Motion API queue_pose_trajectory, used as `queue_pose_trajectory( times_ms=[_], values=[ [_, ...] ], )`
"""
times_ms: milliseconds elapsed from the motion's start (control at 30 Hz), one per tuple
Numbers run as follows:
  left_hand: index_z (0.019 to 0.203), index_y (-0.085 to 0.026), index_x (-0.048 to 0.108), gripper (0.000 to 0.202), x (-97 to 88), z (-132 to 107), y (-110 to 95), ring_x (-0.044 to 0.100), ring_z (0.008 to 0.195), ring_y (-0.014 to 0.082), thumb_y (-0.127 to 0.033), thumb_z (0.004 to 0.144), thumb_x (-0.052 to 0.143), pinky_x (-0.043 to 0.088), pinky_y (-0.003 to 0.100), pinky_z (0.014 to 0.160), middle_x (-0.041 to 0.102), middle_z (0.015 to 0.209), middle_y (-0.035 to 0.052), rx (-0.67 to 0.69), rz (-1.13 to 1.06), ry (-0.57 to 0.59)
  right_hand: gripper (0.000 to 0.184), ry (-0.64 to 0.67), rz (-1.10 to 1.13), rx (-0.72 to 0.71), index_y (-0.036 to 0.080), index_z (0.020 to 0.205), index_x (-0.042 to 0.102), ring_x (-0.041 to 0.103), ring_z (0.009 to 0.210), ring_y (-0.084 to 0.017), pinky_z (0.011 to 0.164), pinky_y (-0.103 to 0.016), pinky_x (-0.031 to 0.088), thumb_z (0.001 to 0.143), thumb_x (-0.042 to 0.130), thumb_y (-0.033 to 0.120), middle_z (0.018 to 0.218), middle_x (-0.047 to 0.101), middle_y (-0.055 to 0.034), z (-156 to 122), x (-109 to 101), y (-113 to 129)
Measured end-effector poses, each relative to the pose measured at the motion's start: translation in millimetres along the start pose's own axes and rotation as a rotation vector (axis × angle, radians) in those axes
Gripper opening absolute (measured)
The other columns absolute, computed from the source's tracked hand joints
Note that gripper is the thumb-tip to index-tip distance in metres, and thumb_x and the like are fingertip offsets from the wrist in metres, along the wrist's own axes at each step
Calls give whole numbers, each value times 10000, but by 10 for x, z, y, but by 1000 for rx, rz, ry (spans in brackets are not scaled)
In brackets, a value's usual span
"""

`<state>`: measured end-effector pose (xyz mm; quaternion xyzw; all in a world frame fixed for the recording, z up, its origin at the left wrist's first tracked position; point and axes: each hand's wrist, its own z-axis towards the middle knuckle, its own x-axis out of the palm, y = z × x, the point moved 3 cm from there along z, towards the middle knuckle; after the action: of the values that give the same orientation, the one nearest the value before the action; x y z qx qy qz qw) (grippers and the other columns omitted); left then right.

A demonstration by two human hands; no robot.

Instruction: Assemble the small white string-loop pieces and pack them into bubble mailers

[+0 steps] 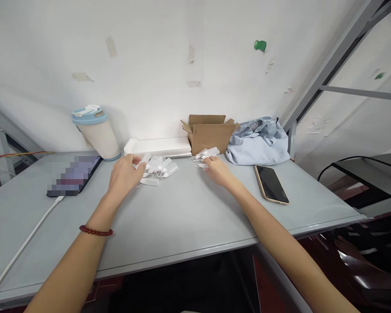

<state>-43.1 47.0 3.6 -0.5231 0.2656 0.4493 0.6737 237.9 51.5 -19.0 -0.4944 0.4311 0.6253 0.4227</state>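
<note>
My left hand [125, 174] is at the left side of a loose pile of small translucent white plastic pieces with thin white cords [159, 165]. Its thumb and fingers are closed round one of these pieces, whose end sticks up past the fingertips. In front of the cardboard box [210, 137], a smaller group of the same white pieces [210, 152] lies on the table. My right hand [219, 171] reaches there, its fingers pinched on one piece at the group's near edge. The fingers partly hide what both hands hold.
A flat white stack [163, 147] lies along the wall beside the box. A blue-lidded cup [99, 134] and a phone on a white cable [74, 176] are at left. Blue cloth [259, 143] and another phone [272, 184] are at right. The grey table's [182, 226] front edge is near me.
</note>
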Motion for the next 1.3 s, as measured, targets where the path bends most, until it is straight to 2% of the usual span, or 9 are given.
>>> queue_pose_trajectory(
  times_ms=[167,367,600,767,967,1167,1300],
  values=[
    [901,-161,609,259,0,-14,-42,608,814,231,-354,779,487,440,347,773,658,984,105,8,-10,-27,263,50,46,-18,102,1125,573,515,1090,-266,858,-330,401,869,528,145,1125,609,-164,4,38,19],
    [834,-183,610,206,20,-93,-212,606,798,200,-328,785,473,442,294,748,680,897,57,142,-156,-19,237,20,199,-93,92,1070,590,537,999,-235,830,-309,393,842,556,148,1048,629,-146,10,117,59],
    [894,-177,651,285,215,-268,-424,606,708,179,-382,779,488,457,291,694,690,814,32,171,-335,197,164,-99,474,-166,119,954,618,545,851,-172,732,-277,407,837,526,190,957,638,-96,-24,60,166],
    [944,-157,655,379,316,-317,-465,575,574,144,-440,820,436,456,278,604,685,788,29,131,-459,336,163,-136,634,-232,146,944,632,537,827,-147,670,-246,397,809,563,206,927,642,-61,-84,-28,260],
    [801,-147,640,355,308,-295,-460,530,505,113,-463,798,480,391,240,486,669,736,33,52,-586,399,183,-104,731,-290,164,954,631,537,846,-146,673,-245,406,792,604,244,923,625,-50,-149,-65,364],
    [703,-151,622,284,233,-326,-547,468,469,97,-417,765,547,374,231,473,571,556,-7,-4,-651,460,177,-119,764,-312,160,967,621,547,843,-151,727,-274,426,812,597,243,929,620,-62,-165,-75,422],
    [712,-152,626,270,259,-341,-541,467,489,93,-412,758,569,390,232,485,579,587,1,4,-713,506,152,-110,770,-310,167,955,615,552,855,-156,733,-282,429,815,590,220,944,623,-63,-170,-72,439]
  ],
)
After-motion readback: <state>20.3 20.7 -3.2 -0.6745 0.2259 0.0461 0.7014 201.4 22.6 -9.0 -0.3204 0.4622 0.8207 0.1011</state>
